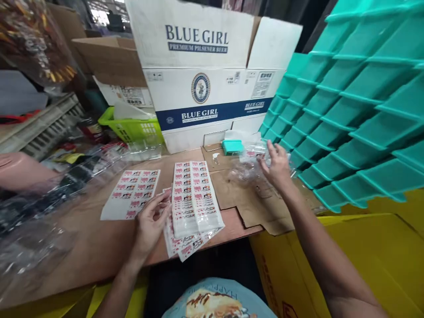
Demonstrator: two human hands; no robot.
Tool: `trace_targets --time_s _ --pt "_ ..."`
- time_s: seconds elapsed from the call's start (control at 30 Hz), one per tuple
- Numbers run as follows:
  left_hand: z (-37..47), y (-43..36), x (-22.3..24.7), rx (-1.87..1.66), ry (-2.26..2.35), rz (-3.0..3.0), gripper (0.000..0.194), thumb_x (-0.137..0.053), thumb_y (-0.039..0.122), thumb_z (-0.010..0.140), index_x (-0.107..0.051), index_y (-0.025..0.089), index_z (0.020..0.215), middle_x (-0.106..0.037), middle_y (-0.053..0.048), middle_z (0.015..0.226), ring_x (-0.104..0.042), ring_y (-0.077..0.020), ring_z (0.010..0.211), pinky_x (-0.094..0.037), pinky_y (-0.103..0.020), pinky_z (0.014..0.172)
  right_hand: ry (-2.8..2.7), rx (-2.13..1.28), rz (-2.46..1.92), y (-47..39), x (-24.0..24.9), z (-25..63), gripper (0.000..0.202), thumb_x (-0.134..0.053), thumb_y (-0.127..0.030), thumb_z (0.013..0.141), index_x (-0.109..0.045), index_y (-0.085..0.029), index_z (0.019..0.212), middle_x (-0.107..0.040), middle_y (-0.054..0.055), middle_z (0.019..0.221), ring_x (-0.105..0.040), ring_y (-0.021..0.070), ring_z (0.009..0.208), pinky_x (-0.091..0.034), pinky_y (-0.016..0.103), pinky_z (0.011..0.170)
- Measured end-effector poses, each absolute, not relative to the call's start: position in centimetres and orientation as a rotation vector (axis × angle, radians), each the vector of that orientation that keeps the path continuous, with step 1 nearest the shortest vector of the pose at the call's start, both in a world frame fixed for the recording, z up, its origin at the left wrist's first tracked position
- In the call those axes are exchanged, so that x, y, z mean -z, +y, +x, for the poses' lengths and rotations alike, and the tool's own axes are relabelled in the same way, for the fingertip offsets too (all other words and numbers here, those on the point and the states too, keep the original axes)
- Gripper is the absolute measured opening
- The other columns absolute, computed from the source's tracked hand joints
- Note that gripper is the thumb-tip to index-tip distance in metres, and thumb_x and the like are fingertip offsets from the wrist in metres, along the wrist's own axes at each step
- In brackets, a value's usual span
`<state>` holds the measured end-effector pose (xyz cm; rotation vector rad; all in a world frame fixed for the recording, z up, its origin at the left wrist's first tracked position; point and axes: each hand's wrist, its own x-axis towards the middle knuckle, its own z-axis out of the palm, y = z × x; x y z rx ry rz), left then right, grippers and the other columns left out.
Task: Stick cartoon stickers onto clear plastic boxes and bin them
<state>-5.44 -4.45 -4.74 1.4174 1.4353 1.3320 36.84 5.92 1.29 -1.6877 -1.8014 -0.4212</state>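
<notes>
My left hand [150, 223] is at the left edge of a stack of sticker sheets [195, 198]. Its fingers are curled, with thumb and forefinger closed on the edge of a lower sheet. The stickers carry pink print and small dark figures in two columns. Another sticker sheet [135, 190], with some labels gone from its lower left, lies left of that hand. My right hand [278, 168] reaches over clear plastic packaging [250, 154] at the right, thumb and fingers apart, fingertips touching or very near it. A pink sticker shows on this packaging.
A flattened Blue Girl beer carton [205, 92] stands behind the table. Stacked turquoise trays [344, 106] rise at the right; a small turquoise box [232, 147] sits near the carton. A green basket [132, 126] and clear plastic packs [79, 190] lie left. Cardboard [232, 190] covers the tabletop.
</notes>
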Motion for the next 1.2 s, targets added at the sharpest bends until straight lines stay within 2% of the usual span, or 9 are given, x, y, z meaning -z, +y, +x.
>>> trace_targets --time_s 0.17,0.33,0.43,0.57,0.73,0.8,0.97,1.1,1.2 --pt "-7.3 -4.5 5.8 -1.252 1.615 1.735 0.040 -0.069 0.038 0.083 -0.068 0.019 0.118 -0.068 -0.010 0.117 -0.067 -0.0213 0.098 -0.056 -0.036 0.089 -1.840 0.490 -1.456 4.8 -1.3 31.3 0.048 -0.053 -0.035 0.095 -0.053 -0.017 0.139 -0.051 0.020 0.139 -0.047 0.0355 0.129 -0.040 0.056 0.105" --pt "-10.6 -4.6 5.0 -1.327 1.804 1.935 0.042 -0.068 0.036 0.085 -0.063 0.020 0.123 -0.062 -0.011 0.124 -0.060 -0.0241 0.114 -0.049 -0.041 0.101 -2.313 0.083 -1.019 0.6 -0.1 21.5 0.027 -0.053 -0.023 0.096 -0.063 -0.020 0.121 -0.068 0.014 0.115 -0.057 0.0313 0.116 -0.046 0.054 0.098" --pt "-14.0 -4.5 5.7 -1.113 1.973 2.163 0.050 -0.073 0.035 0.081 -0.059 0.020 0.126 -0.059 -0.012 0.125 -0.054 -0.0283 0.119 -0.045 -0.046 0.103 -2.375 -0.176 -0.922 -1.0 1.4 17.7 0.021 -0.052 -0.020 0.097 -0.065 -0.018 0.113 -0.070 0.014 0.109 -0.062 0.0286 0.106 -0.051 0.049 0.090" --pt "-16.2 -4.5 6.9 -0.875 1.950 2.357 0.013 -0.055 0.021 0.093 -0.065 0.017 0.099 -0.063 -0.008 0.097 -0.058 -0.0240 0.095 -0.050 -0.040 0.088 -2.229 -0.674 -0.893 -1.7 2.1 13.8 0.020 -0.053 -0.025 0.096 -0.069 -0.019 0.105 -0.073 0.012 0.095 -0.068 0.0237 0.087 -0.055 0.040 0.077" --pt "-11.9 -6.0 5.4 -1.089 1.803 2.522 0.016 -0.051 0.015 0.094 -0.063 0.017 0.104 -0.065 -0.009 0.096 -0.059 -0.0230 0.095 -0.050 -0.039 0.088 -1.494 -1.569 -1.064 -0.9 1.1 8.8 0.051 -0.067 -0.047 0.086 -0.060 -0.020 0.127 -0.075 0.011 0.102 -0.072 0.0256 0.090 -0.059 0.038 0.070" --pt "-9.4 -6.9 4.6 -1.130 1.534 2.633 0.019 -0.055 0.015 0.092 -0.064 0.019 0.108 -0.067 -0.009 0.104 -0.059 -0.0233 0.103 -0.048 -0.041 0.096 -1.273 -1.697 -0.986 -0.1 0.9 7.9 0.059 -0.073 -0.048 0.079 -0.059 -0.019 0.129 -0.075 0.011 0.103 -0.072 0.0250 0.086 -0.060 0.036 0.067" --pt "-6.5 -6.7 3.4 -1.515 1.431 1.793 0.053 -0.073 0.042 0.081 -0.059 0.022 0.128 -0.057 -0.013 0.137 -0.053 -0.0286 0.128 -0.044 -0.047 0.107 -1.103 -1.464 -0.944 1.2 1.2 10.0 0.061 -0.080 -0.039 0.071 -0.056 -0.024 0.125 -0.073 0.008 0.109 -0.071 0.0227 0.081 -0.060 0.038 0.070" --pt "-5.6 -5.4 3.6 -1.393 1.117 0.942 0.044 -0.077 0.043 0.077 -0.069 0.015 0.109 -0.074 -0.010 0.106 -0.070 -0.0228 0.093 -0.057 -0.037 0.085 -1.233 -1.303 -1.011 0.4 1.9 13.3 0.060 -0.069 -0.039 0.082 -0.045 -0.025 0.136 -0.069 0.012 0.118 -0.071 0.0267 0.089 -0.061 0.045 0.073" --pt "-4.6 -5.0 3.9 -1.428 1.095 0.745 0.034 -0.080 0.041 0.073 -0.073 0.014 0.092 -0.076 -0.005 0.086 -0.069 -0.0168 0.075 -0.055 -0.028 0.072 -1.477 -0.758 -1.111 -0.6 1.9 14.8 0.070 -0.064 -0.033 0.088 -0.032 -0.028 0.149 -0.062 0.014 0.128 -0.063 0.0306 0.108 -0.056 0.052 0.087"
